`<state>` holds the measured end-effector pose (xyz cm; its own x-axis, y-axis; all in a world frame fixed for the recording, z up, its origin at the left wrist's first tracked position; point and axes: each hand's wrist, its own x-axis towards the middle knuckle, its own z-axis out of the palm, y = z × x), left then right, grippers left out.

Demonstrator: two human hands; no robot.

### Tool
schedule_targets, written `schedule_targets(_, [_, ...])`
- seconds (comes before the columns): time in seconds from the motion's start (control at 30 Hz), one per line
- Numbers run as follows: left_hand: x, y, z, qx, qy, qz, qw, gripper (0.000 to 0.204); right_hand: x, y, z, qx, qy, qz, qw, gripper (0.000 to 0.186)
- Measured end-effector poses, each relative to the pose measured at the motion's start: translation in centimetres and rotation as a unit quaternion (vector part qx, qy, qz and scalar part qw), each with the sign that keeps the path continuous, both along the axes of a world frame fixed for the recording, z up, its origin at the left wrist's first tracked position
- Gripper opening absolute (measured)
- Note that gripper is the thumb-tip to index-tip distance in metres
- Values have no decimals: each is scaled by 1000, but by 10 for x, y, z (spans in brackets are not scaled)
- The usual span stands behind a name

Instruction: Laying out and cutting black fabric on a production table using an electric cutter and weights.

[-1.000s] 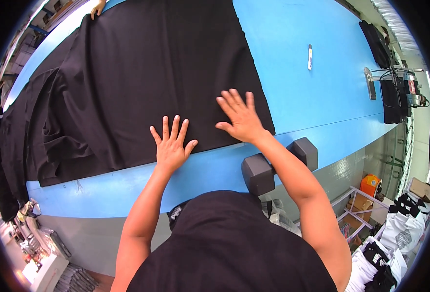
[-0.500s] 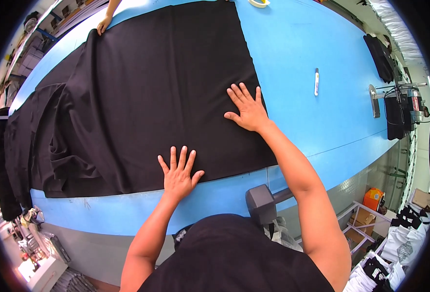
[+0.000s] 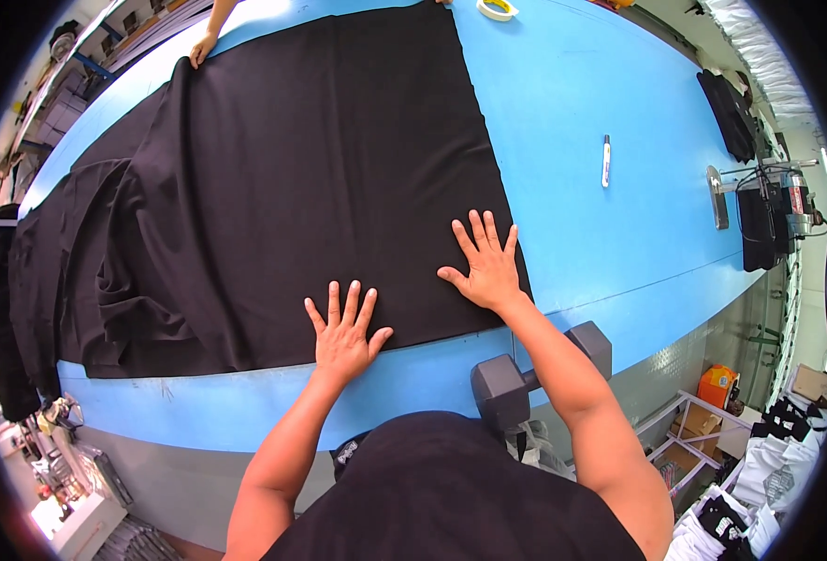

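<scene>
A wide sheet of black fabric (image 3: 273, 178) lies over the blue table (image 3: 573, 112), smooth on the right and bunched into folds on the left. My left hand (image 3: 343, 341) rests flat on its near edge, fingers spread. Farther right, my right hand (image 3: 486, 266) presses flat on the cloth beside its right edge, fingers also spread. Neither hand holds anything. Across the table, another person's hand (image 3: 202, 49) grips the far edge of the fabric at a raised fold.
A dark dumbbell (image 3: 501, 388) sits at the table's near edge, partly behind my right forearm. A white marker (image 3: 606, 161) lies to the right, and a roll of yellow tape (image 3: 498, 8) at the far side. An electric cutting machine (image 3: 769, 206) stands at the right end.
My right hand has slid toward me along the fabric's right edge, uncovering more of the dumbbell. My left hand stays in place, and the other person's hand has barely moved.
</scene>
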<state>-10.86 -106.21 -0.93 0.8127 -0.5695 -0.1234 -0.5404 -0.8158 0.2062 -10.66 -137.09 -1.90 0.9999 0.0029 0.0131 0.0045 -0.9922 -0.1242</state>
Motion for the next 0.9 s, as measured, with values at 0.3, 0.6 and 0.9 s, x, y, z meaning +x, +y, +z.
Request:
schedule_targets(0.3, [-3,1,-3,-4,-10,0,1000,73,-2,1,-5,-3,-8,-5,1000,90])
schedule_targets(0.6, [-1,1,-1,6,1,3,1000,73,-2,0,-6,2,-11,-9,1000,91])
schedule_targets(0.9, [-3,3,-4,-6,-14,6,1000,73,-1,2,-5,0,6,-16,1000,91])
